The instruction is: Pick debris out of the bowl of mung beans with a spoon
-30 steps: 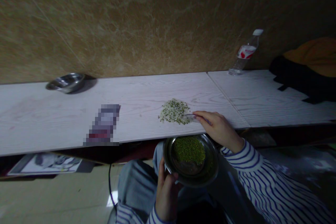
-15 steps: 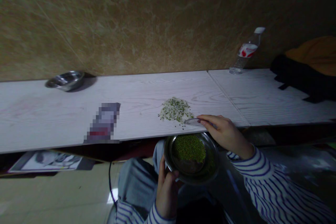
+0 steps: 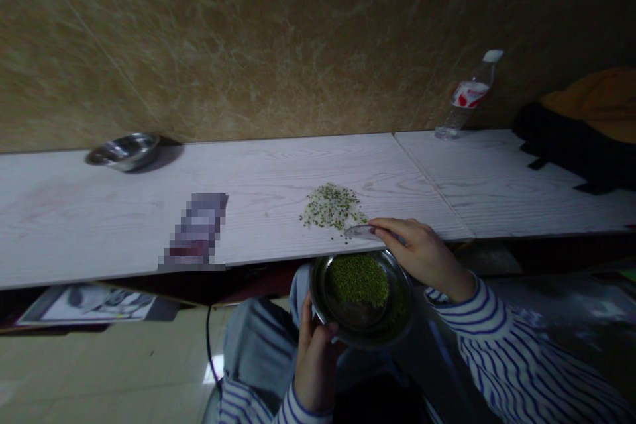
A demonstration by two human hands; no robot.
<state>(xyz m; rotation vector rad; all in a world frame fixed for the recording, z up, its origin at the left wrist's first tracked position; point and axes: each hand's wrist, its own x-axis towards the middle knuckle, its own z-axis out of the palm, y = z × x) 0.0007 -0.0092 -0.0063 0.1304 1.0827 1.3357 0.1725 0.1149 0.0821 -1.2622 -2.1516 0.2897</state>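
A metal bowl (image 3: 362, 324) with green beans (image 3: 358, 279) in it hangs just below the table's front edge, tilted. My left hand (image 3: 315, 358) grips its left rim, thumb on top. My right hand (image 3: 422, 252) is closed on a thin, clear, flat tool (image 3: 358, 232), held low at the edge of the white table (image 3: 258, 192). The tool's tip is at the lower right of a loose pile of green beans mixed with white grains (image 3: 332, 205). A few beans lie apart from the pile, near the tip.
An empty metal bowl (image 3: 124, 152) stands by the wall at the left. A blurred flat item (image 3: 196, 232) lies left of the pile. Toward the right are a clear bottle (image 3: 464, 96) and a black and orange cloth item (image 3: 586, 126). Printed paper (image 3: 99, 303) shows under the table.
My right hand has moved slightly to the left with the clear tool, whose tip is now closer in under the pile. My left hand and the bowl have hardly moved.
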